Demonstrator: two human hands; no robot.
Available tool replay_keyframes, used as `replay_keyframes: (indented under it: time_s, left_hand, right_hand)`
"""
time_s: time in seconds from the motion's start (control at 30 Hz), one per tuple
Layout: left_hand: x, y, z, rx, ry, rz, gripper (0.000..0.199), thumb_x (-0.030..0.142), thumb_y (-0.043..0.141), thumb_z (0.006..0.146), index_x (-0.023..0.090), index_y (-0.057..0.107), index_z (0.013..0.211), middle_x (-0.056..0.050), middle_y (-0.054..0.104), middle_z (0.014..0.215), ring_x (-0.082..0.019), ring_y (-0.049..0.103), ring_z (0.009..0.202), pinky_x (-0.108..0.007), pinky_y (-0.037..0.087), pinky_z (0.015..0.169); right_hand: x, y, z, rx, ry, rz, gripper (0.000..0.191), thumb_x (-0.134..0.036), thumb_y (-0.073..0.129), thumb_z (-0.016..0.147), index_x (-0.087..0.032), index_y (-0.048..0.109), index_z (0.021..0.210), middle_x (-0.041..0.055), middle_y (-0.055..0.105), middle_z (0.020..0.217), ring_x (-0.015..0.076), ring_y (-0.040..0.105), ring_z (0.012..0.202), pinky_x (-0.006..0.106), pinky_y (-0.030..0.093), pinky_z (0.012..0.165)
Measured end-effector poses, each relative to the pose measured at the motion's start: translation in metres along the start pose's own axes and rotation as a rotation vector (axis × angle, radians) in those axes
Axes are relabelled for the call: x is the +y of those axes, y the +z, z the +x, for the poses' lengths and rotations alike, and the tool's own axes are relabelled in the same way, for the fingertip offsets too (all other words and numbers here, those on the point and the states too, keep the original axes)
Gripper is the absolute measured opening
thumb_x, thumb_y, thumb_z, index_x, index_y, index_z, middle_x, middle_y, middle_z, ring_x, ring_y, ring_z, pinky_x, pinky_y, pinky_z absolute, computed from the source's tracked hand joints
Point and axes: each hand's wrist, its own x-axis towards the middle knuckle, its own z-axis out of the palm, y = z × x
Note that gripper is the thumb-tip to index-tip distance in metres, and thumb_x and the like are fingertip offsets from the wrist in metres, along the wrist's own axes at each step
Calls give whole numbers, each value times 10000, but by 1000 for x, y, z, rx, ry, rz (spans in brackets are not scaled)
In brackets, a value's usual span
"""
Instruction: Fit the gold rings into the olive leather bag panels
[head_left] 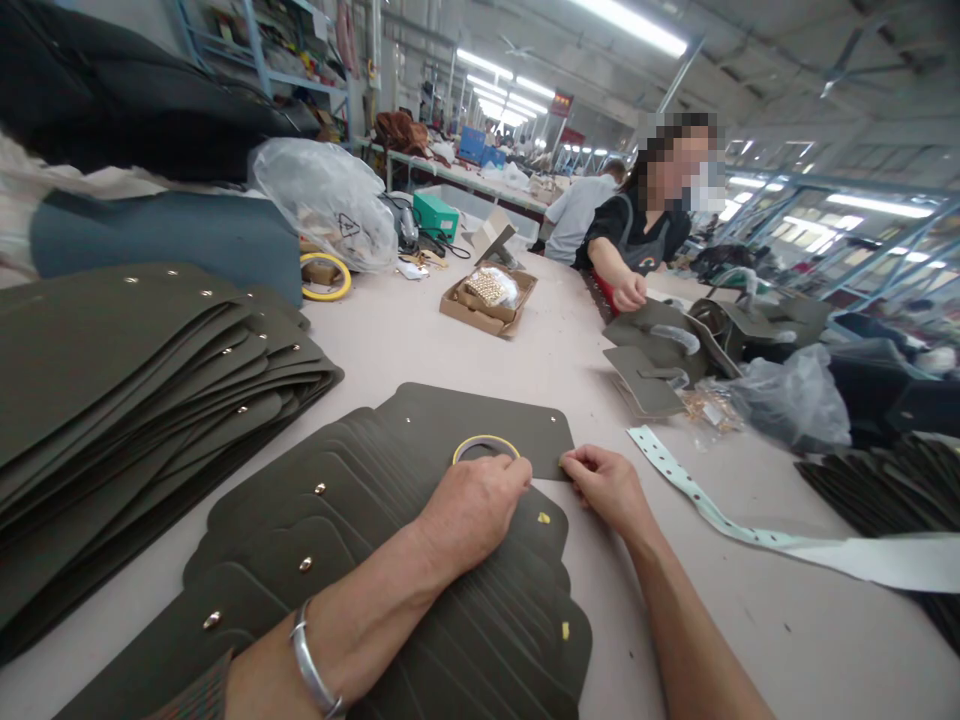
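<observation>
My left hand (476, 505) is closed round a roll of yellow tape (486, 441), whose upper rim shows above the knuckles. It is over a fanned stack of dark olive panels (360, 560) with rounded corners and gold-coloured metal studs. My right hand (606, 485) pinches at the right edge of the farthest panel (480, 415); a speck of yellow, apparently tape, shows at its fingertips. Two small yellow tape pieces (544, 518) stick to panels nearer me, along their right side.
More olive panels (150, 370) are piled on the left. A cardboard box (480, 318) of gold-coloured parts, a plastic bag (330, 200) and another tape roll (327, 293) stand farther back. On the right lie a pale punched strip (720, 515) and bag pieces (660, 345) beside a co-worker.
</observation>
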Motion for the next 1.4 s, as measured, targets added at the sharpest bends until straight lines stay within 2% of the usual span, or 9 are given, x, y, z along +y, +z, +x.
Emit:
replay_keyframes:
  time_s: [0.1,0.27,0.4,0.6,0.77,0.9,1.1,1.23,1.4]
  left_hand:
    - [-1,1,0,3,2,-20,99,191,441,931,193,540,921,-28,641,891,-192,622,849,-304,497,747]
    - [-1,2,0,16,8,-32,99,193,444,929,193,542,918,-26,639,894,-195,621,843,-308,495,737]
    - [-2,2,-1,23,17,-28,91,200,452,927,195,542,914,-23,641,886,-193,620,831,-304,492,728]
    - [-1,1,-1,-3,28,31,108,190,442,925,195,550,908,-33,648,884,-202,617,833,-310,490,715]
    - [-1,2,0,-15,30,51,134,174,422,926,191,550,894,-38,645,862,-202,610,829,-315,485,732]
    - [-3,3,-1,61,64,-30,121,188,423,933,194,542,910,-29,639,890,-187,605,869,-304,476,790]
    - [-4,5,-2,167,126,-132,113,178,436,933,203,546,927,-8,641,891,-162,612,853,-271,483,777]
    - [-4,6,-1,218,139,-205,164,200,428,953,216,589,985,-12,678,950,-149,639,921,-261,501,845]
    - [-4,5,-2,249,181,-258,392,172,485,929,246,459,1312,-25,648,1203,-155,617,1086,-309,491,969]
  right_hand:
    - [-1,1,1,21,-61,-116,198,-328,549,752,-176,672,716,-43,557,453,112,528,368,197,389,367]
    - [2,1,-2,72,-57,-63,289,-351,590,763,-171,616,987,-62,578,491,117,527,353,206,405,360]
    - [8,-3,-9,39,-65,-13,260,-423,554,807,-181,647,813,-26,596,509,138,567,425,232,442,420]
    - [7,0,-7,136,-242,-303,235,-350,543,808,-210,719,738,40,727,705,192,661,655,281,459,611]
    - [1,5,-4,124,-327,-351,241,-296,494,806,-204,703,731,20,693,668,165,618,630,260,422,612]
    - [0,5,-4,108,-275,-301,252,-307,492,796,-189,701,721,20,689,655,160,608,614,257,410,595]
    - [-6,-4,-21,-128,-102,-203,207,-287,557,737,-175,678,611,-12,648,548,136,579,531,221,365,489]
    - [-6,-8,-33,-254,-94,-171,185,-275,587,729,-168,674,605,-13,636,529,123,542,490,215,341,449]
    - [-9,-4,-42,-4,-282,64,219,-328,586,821,-173,708,916,36,719,780,159,631,658,260,489,586]
